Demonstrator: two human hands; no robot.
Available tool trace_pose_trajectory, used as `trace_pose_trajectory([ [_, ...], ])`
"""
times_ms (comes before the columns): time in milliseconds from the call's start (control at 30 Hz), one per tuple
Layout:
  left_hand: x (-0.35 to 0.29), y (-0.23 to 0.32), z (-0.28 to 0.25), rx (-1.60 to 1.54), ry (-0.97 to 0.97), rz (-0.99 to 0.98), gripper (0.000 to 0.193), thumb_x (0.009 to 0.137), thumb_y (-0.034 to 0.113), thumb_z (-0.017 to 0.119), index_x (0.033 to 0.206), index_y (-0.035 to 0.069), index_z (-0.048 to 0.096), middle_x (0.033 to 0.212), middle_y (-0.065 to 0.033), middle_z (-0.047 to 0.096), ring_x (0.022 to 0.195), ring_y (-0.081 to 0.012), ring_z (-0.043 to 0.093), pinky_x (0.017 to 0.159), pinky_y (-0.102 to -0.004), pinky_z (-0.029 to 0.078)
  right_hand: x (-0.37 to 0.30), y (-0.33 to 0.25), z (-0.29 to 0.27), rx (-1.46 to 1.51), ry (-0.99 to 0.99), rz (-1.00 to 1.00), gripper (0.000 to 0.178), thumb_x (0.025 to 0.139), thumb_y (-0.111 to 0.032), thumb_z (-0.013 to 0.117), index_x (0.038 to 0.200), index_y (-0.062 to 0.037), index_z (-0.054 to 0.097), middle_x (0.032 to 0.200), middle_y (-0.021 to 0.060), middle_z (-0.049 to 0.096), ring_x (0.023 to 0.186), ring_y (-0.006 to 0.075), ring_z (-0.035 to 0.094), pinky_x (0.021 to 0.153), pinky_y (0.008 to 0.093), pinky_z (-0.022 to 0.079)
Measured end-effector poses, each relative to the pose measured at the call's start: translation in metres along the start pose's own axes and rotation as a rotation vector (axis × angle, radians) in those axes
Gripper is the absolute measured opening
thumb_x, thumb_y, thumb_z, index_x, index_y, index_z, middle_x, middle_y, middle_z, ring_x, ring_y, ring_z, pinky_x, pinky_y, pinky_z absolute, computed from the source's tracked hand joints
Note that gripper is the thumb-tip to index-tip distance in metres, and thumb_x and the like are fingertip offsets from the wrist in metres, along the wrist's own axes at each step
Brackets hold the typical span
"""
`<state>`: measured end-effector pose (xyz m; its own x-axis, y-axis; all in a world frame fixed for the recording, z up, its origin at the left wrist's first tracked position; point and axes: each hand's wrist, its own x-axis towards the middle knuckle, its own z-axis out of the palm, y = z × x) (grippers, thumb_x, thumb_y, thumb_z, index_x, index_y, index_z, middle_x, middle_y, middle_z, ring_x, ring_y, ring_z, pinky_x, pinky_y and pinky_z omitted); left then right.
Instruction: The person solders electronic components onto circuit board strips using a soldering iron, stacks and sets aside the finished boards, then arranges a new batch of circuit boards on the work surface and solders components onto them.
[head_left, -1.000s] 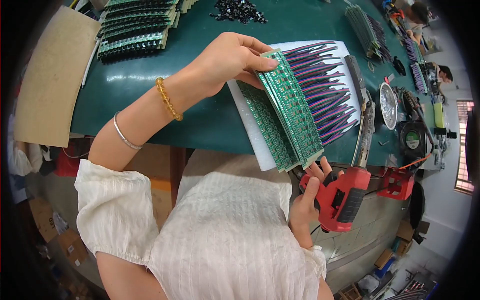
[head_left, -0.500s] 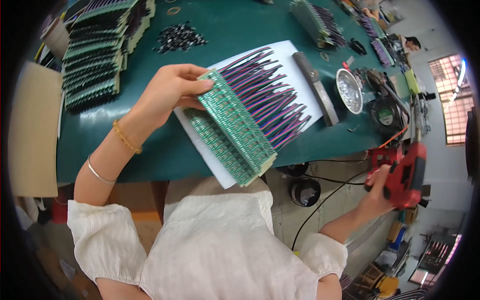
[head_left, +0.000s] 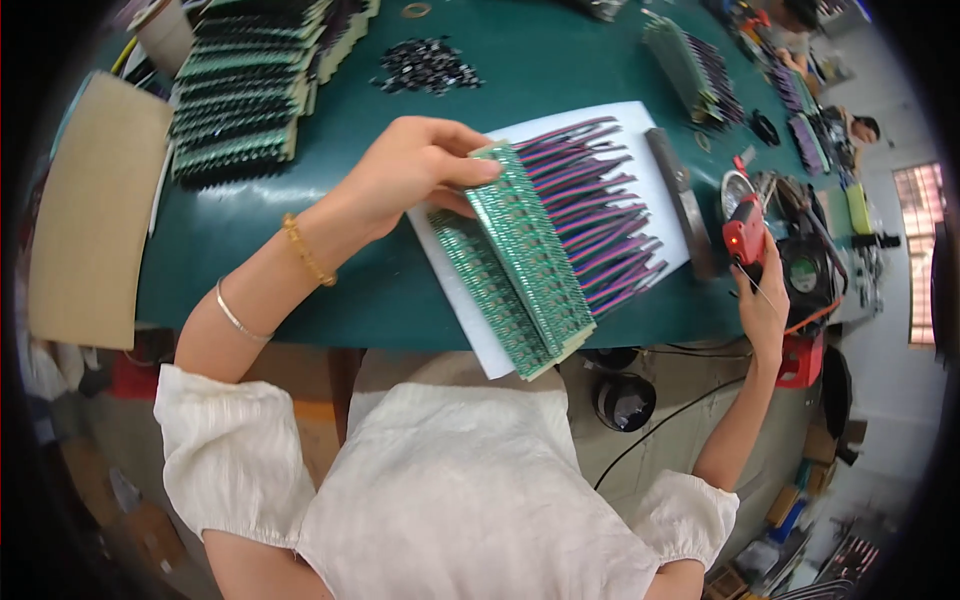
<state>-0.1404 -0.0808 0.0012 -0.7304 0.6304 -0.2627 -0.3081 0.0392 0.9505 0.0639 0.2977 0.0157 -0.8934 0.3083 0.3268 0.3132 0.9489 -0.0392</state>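
Observation:
My left hand (head_left: 415,170) grips the upper corner of a green circuit board panel (head_left: 535,250) between thumb and fingers. Rows of black, red and blue wires (head_left: 590,215) fan out from its right edge. Partly under it lies a second green panel (head_left: 482,285), above a white sheet (head_left: 625,120). At the right, my right hand (head_left: 762,300) is wrapped round a red and black soldering gun (head_left: 743,235) with a small glowing orange light. A thin wire runs from it past my hand. The gun's front end overlaps a round metal bowl (head_left: 736,190), so its tip is hidden.
A dark metal bar (head_left: 680,200) lies along the sheet's right side. Stacked wired boards (head_left: 240,100) stand at the left, more boards (head_left: 690,75) at the far right. Small black parts (head_left: 428,66) lie in a pile. A black fan (head_left: 805,270) sits at the right edge.
My right hand has brought the red soldering gun up from beside the table to the metal bowl. My left hand still holds the panel; the whole view has shifted slightly.

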Motion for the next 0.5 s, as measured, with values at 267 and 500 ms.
trace_pose_trajectory([
  [267, 0.006, 0.006, -0.006, 0.297, 0.014, 0.008, 0.030, 0.082, 0.011, 0.069, 0.104, -0.009, 0.065, 0.090, -0.0126, 0.067, 0.080, -0.0150, 0.066, 0.066, -0.0279, 0.058, 0.008, 0.006, 0.003, 0.012, -0.125, -0.007, 0.068, 0.084, -0.015, 0.067, 0.144, -0.0134, 0.035, 0.108, 0.0156, 0.054, 0.098, 0.0350, 0.055, 0.082, 0.0416, 0.044],
  [500, 0.006, 0.000, -0.009, 0.783, 0.079, 0.232, 0.038, 0.076, 0.022, 0.072, 0.104, -0.003, 0.068, 0.089, -0.0158, 0.069, 0.080, -0.0240, 0.068, 0.075, -0.0340, 0.053, -0.014, -0.015, 0.004, -0.191, -0.116, -0.022, 0.077, 0.088, -0.022, 0.066, 0.147, 0.0004, 0.022, 0.138, 0.0269, 0.037, 0.127, 0.0420, 0.038, 0.103, 0.0434, 0.035],
])
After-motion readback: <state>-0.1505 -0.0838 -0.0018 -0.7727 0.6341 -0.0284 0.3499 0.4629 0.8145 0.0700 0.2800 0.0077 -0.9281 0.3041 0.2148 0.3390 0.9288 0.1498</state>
